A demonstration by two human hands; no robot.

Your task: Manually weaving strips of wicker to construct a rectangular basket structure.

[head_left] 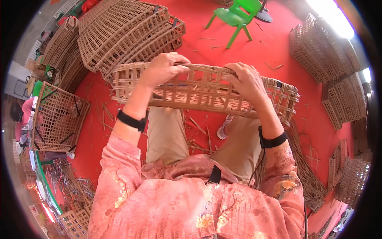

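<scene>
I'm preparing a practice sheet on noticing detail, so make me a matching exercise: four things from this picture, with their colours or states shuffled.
Things:
1. oblong woven basket
2. plastic chair
3. wristbands
4. floor

Colours or states:
A. black, worn on both arms
B. red, strewn with loose strips
C. held by the left hand and right hand
D. green, near the top of the view

Pairs: 1-C, 2-D, 3-A, 4-B
</scene>
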